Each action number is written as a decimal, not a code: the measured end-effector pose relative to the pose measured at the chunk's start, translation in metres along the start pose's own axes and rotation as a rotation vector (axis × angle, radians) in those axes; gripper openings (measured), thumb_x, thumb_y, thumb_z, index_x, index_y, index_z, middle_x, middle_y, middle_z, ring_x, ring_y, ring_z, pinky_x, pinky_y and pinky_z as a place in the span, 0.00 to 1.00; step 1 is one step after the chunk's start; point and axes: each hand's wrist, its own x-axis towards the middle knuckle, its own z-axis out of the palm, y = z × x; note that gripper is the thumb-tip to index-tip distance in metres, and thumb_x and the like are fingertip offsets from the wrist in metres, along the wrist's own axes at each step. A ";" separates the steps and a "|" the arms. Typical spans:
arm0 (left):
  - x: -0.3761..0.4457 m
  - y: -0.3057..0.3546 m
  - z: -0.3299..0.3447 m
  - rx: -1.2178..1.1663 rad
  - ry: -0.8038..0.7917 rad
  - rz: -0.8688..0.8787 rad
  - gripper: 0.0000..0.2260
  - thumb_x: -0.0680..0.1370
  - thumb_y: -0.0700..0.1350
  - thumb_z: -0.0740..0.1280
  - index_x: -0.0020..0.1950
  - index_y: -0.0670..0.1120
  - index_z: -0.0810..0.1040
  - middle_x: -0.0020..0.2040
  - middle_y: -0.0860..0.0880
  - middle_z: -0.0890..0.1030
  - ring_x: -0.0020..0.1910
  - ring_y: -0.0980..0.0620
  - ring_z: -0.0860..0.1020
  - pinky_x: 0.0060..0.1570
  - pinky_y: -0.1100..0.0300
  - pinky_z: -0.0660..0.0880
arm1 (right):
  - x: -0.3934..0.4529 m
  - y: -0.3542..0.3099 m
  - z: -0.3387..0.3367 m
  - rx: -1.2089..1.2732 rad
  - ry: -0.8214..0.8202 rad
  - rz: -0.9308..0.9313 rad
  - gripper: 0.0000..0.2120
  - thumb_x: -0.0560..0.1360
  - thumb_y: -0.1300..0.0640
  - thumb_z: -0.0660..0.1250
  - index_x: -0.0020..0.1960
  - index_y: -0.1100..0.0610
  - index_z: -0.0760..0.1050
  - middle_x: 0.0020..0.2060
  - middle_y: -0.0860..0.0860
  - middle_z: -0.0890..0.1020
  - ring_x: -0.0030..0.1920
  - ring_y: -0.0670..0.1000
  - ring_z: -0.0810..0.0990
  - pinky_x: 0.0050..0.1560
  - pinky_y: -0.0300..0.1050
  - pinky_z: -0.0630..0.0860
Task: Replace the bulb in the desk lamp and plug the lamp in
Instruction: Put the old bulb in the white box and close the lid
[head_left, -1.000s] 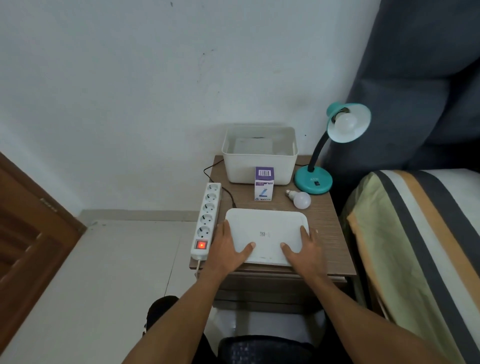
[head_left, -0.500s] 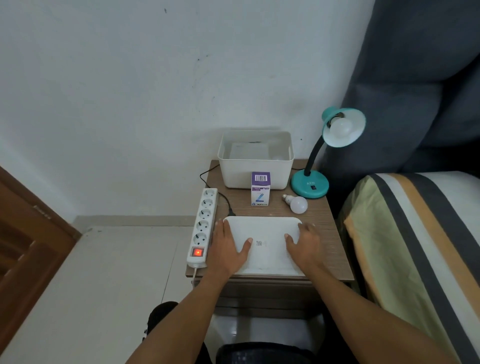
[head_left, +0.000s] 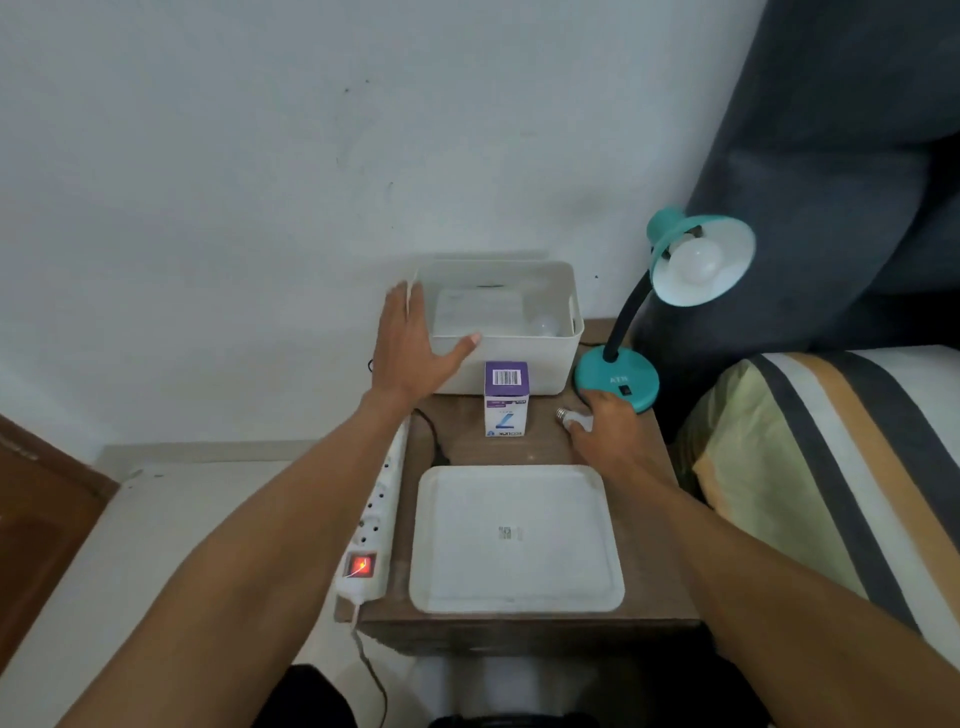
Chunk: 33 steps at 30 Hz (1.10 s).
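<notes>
A teal desk lamp stands at the back right of the small wooden table, its shade tilted toward me with a white bulb in it. A loose white bulb lies in front of the lamp's base; my right hand covers most of it, fingers curled around it. My left hand is spread open against the front left corner of the white bin. A purple and white bulb box stands between my hands. The power strip lies along the table's left edge, its red switch lit.
A white tray lies flat at the table's front. Another bulb and a white sheet lie inside the bin. A bed with a striped cover is at the right, a dark curtain behind the lamp, and a wooden door at the left.
Both hands have left the tray. The left hand moved up to the bin's corner, and the right hand moved onto the loose bulb by the lamp's base.
</notes>
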 end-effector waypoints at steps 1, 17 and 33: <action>0.012 -0.002 0.000 0.016 -0.024 0.001 0.54 0.72 0.74 0.67 0.83 0.40 0.51 0.84 0.39 0.52 0.83 0.41 0.49 0.81 0.46 0.51 | 0.006 0.002 0.004 0.001 -0.018 -0.022 0.26 0.78 0.50 0.68 0.74 0.55 0.68 0.70 0.54 0.74 0.68 0.53 0.72 0.67 0.47 0.69; 0.051 -0.029 0.012 -0.133 -0.209 -0.080 0.62 0.60 0.79 0.72 0.83 0.47 0.53 0.79 0.45 0.67 0.76 0.44 0.67 0.72 0.43 0.70 | 0.019 0.019 0.028 0.059 0.012 -0.167 0.22 0.75 0.55 0.71 0.68 0.53 0.74 0.57 0.53 0.80 0.57 0.52 0.77 0.56 0.45 0.73; 0.047 -0.033 0.014 -0.228 -0.120 -0.015 0.50 0.60 0.77 0.74 0.74 0.52 0.64 0.66 0.51 0.74 0.64 0.49 0.75 0.58 0.47 0.78 | 0.091 -0.086 -0.039 0.184 0.323 -0.443 0.18 0.81 0.52 0.61 0.69 0.58 0.73 0.60 0.55 0.78 0.60 0.53 0.73 0.59 0.42 0.68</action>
